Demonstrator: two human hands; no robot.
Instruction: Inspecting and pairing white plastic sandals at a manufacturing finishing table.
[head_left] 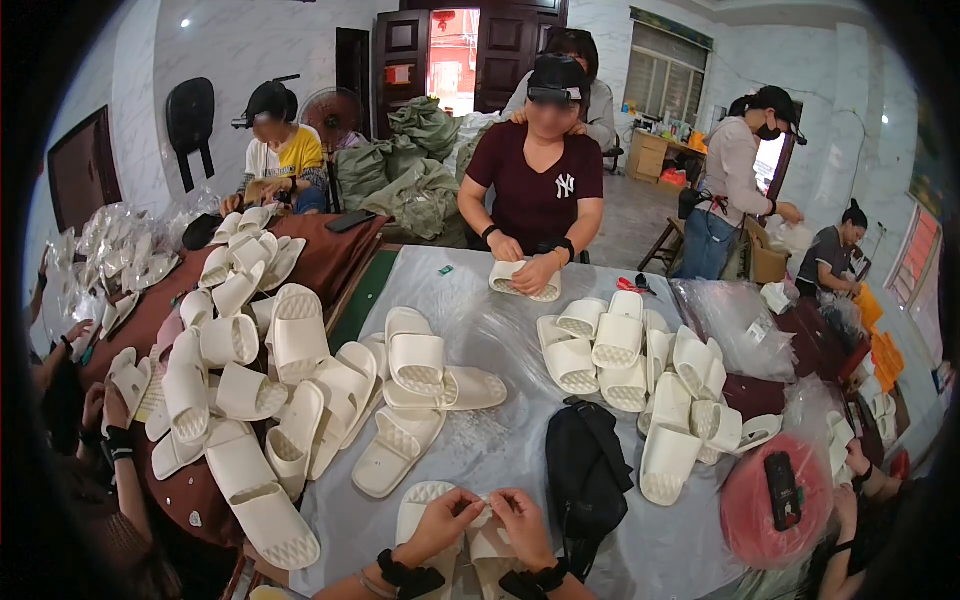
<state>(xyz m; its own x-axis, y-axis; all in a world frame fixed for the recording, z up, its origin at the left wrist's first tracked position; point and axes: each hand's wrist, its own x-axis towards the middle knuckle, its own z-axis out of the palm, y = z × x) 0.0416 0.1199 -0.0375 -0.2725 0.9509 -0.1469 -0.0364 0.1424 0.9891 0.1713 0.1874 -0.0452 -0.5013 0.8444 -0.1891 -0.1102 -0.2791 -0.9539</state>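
Note:
At the near edge of the table, my left hand (447,522) and my right hand (522,526) are close together with fingertips pinched. Whatever lies between the fingertips is too small to name. Beneath them is a pair of cream slippers: the left slipper (417,503) shows its sole beside my left hand, and the right slipper (491,562) shows between my wrists. Both are partly hidden by my hands. Just right of my right hand lies a black bag (588,480). Ahead of my left hand, another cream slipper (398,455) rests on the sheet.
Piles of cream slippers lie left (255,395) and right (668,375) on the plastic-covered table (480,260). A pink roll (745,520) with a black pouch (783,490) stands near right. Across the table, a person (540,180) handles a slipper (520,284). Other people work at both sides.

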